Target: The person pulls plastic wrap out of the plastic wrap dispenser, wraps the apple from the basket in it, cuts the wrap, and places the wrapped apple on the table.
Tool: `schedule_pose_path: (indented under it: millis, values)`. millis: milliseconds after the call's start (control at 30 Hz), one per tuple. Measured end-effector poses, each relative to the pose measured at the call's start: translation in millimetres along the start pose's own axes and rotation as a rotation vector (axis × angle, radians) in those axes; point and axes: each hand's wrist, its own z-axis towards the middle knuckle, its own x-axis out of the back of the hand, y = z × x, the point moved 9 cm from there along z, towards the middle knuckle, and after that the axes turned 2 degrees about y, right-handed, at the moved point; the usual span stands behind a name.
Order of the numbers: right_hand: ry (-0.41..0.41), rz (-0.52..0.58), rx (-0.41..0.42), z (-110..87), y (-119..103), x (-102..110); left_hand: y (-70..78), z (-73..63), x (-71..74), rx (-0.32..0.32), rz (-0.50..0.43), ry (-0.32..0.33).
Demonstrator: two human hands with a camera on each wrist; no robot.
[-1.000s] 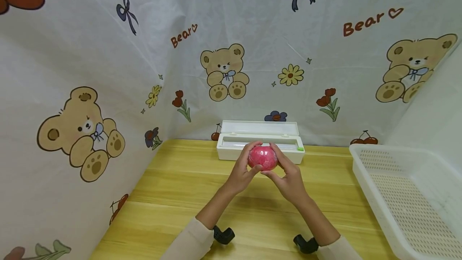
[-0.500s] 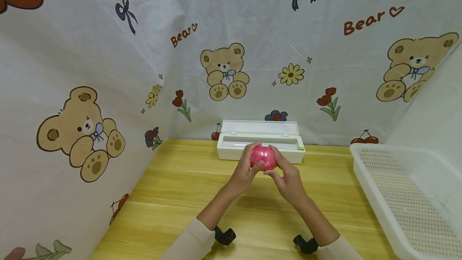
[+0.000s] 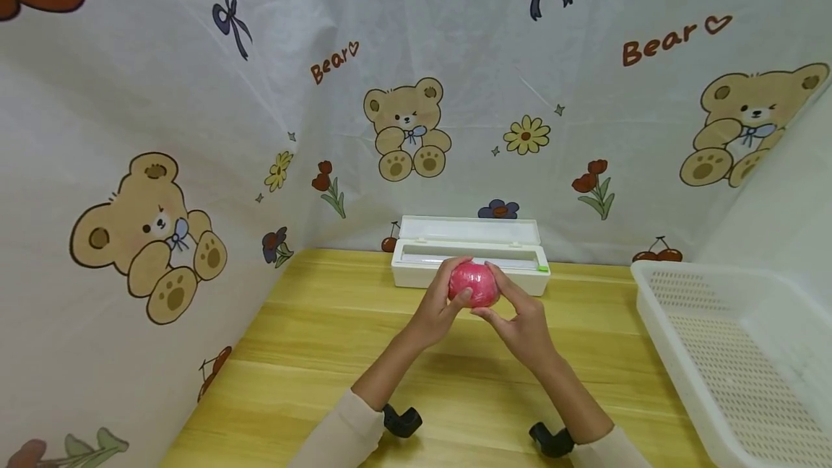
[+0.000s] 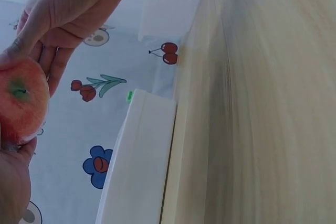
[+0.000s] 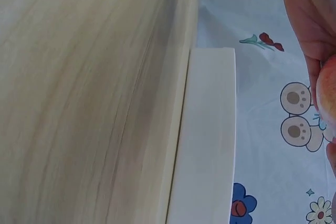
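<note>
A pinkish-red apple (image 3: pixel 474 284), its skin glossy under what looks like clear plastic film, is held above the table by both hands. My left hand (image 3: pixel 437 310) grips its left side, the thumb lying across the near face. From the right, my right hand (image 3: pixel 523 322) holds it between thumb and fingers. The stem end of the apple (image 4: pixel 21 95) shows in the left wrist view; only an edge of the apple (image 5: pixel 328 90) enters the right wrist view. Just behind the hands stands a long white box (image 3: pixel 416 276), lid raised, with a pale roll inside.
A white perforated plastic basket (image 3: pixel 676 352) stands on the right of the wooden table (image 3: pixel 312 352). Cloth printed with bears (image 3: pixel 406 128) hangs behind and to the left. Black wrist mounts (image 3: pixel 403 421) sit under the forearms.
Both hands keep their hold on the apple. The left thumb has shifted slightly over its near face, and the apple looks slightly turned.
</note>
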Motion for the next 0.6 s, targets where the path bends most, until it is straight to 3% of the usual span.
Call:
schedule_pose_path:
  millis: [267, 400, 600]
  values:
    - [-0.033, 0.106, -0.043, 2.5, -0.3, 0.6, -1.4, 0.6, 0.1, 0.066, -0.161, -0.034]
    - [-0.006, 0.119, -0.075, 4.2, -2.4, 2.5, -0.5, 0.0, -2.9, 0.059, -0.159, -0.067]
    - [-0.008, 0.168, -0.102, 3.4, 1.6, 2.6, 5.8, 0.1, -3.5, -0.019, -0.074, -0.055]
